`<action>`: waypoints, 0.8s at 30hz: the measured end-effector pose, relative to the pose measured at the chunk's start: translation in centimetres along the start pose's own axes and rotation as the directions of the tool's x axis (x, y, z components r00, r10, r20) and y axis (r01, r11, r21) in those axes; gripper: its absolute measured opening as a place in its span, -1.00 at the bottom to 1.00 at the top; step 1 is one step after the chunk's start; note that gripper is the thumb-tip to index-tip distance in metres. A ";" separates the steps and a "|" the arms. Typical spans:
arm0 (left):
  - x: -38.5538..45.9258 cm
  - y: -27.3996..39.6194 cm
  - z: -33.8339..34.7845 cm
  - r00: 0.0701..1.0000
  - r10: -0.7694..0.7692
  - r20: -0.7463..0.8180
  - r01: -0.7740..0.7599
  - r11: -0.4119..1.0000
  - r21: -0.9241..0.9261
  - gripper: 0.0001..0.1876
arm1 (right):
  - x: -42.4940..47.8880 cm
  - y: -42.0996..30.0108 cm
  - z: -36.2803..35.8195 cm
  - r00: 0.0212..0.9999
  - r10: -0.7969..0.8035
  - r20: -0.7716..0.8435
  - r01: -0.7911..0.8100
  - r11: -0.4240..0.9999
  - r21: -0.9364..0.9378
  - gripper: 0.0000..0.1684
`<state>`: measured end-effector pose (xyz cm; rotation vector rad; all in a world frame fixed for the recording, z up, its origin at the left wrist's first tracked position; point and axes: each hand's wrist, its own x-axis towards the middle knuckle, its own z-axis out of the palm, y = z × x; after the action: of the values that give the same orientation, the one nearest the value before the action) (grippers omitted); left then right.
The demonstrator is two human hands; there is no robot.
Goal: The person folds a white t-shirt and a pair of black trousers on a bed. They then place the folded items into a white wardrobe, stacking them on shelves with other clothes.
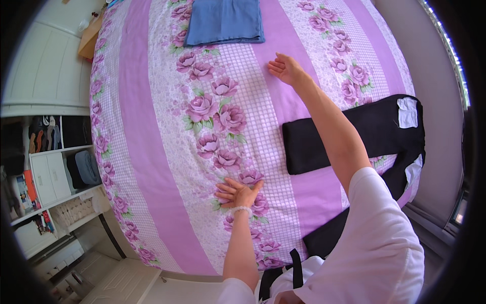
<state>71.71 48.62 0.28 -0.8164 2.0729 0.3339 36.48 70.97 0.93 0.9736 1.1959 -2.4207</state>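
My left hand (238, 194), with a pale beaded bracelet at its wrist, is spread palm down at the floral bedspread (148, 144). It holds nothing. My right hand (286, 70) is further up over a purple stripe, its fingers slightly curled and empty. Just beyond it, a folded blue cloth item (226, 22) lies flat at the far part of the bed. Under my right forearm are black trousers (311, 146), one leg stretched across the bed and the other partly hidden by my sleeve. White pocket linings (407, 113) show on the trousers near the bed's right edge.
Along the left stands a white shelf unit (49, 152) with clothes and a rolled grey-blue textile (87, 167). A wooden piece of furniture (91, 36) is at the far left corner. A grey wall or panel (433, 114) borders the bed's right side.
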 end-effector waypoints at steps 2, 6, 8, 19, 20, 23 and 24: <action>0.3 -0.1 0.4 1.000 0.007 -0.008 -0.007 1.000 0.001 0.57 | 2.3 0.7 2.5 0.999 0.011 0.038 -0.017 0.988 0.152 -0.31; 1.0 -0.3 1.2 1.000 0.018 0.012 -0.018 0.999 0.027 0.59 | 5.2 3.0 7.6 0.999 -0.040 0.036 0.021 0.910 0.414 -0.27; 1.3 -0.5 1.8 0.999 0.031 -0.008 -0.031 0.999 0.038 0.59 | 6.3 3.4 9.6 0.996 -0.074 0.048 0.041 0.871 0.489 -0.26; 2.1 -1.3 3.5 0.998 0.047 -0.051 -0.042 0.993 0.106 0.61 | 12.4 4.3 15.5 0.991 -0.079 0.107 -0.006 0.777 0.629 -0.40; 2.2 -1.3 3.7 0.997 0.051 -0.065 -0.043 0.993 0.112 0.62 | 12.9 4.4 16.1 0.992 -0.107 0.073 0.038 0.776 0.629 -0.43; 2.4 -1.6 4.1 0.994 0.063 -0.094 -0.053 0.992 0.111 0.60 | 13.5 4.4 17.3 0.988 -0.142 -0.067 0.150 0.731 0.666 -0.51; 2.5 -1.6 4.2 0.992 0.074 -0.104 -0.063 0.993 0.097 0.59 | 13.4 4.3 17.6 0.986 -0.129 -0.102 0.163 0.705 0.690 -0.53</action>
<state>74.37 48.47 -4.11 -0.7224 2.2034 0.2331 20.89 55.27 -3.05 1.1491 0.3209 -3.0722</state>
